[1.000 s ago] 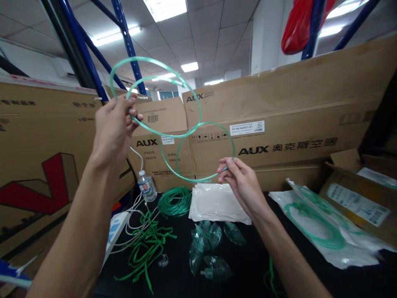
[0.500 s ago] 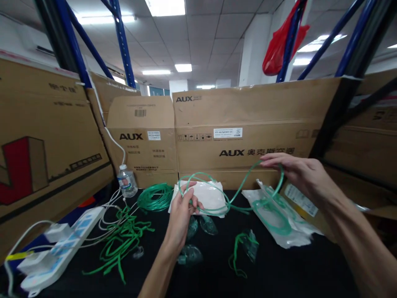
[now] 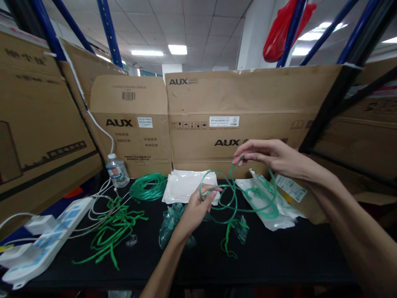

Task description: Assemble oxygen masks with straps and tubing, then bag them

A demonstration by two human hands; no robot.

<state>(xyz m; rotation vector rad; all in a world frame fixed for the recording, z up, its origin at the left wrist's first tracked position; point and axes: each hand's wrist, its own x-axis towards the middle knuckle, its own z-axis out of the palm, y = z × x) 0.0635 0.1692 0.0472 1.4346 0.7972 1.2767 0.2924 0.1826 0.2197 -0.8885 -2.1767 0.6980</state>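
Note:
Thin green plastic tubing [image 3: 235,203] hangs in loose loops between my two hands. My left hand [image 3: 201,201], low in the middle, pinches one part of it between thumb and fingers. Higher up and to the right, my right hand [image 3: 263,155] grips another part at its fingertips. From there the tubing trails over an opened clear plastic bag [image 3: 282,221] that has green tubing on it. Behind my left hand lie white sealed packets [image 3: 178,188]. Clear green plastic masks [image 3: 169,225] rest beside my left forearm, partly covered by it.
A neat coil of green tubing [image 3: 148,186] and a tangle of green elastic straps [image 3: 114,231] lie on the left. Beyond them are a power strip [image 3: 52,244] with plugs and a water bottle [image 3: 118,171]. Cardboard boxes [image 3: 201,95] wall the black table [image 3: 279,260].
My right hand has moved left, closer to my left hand, and the tubing loops between them have bunched closer together. The camera view has shifted slightly.

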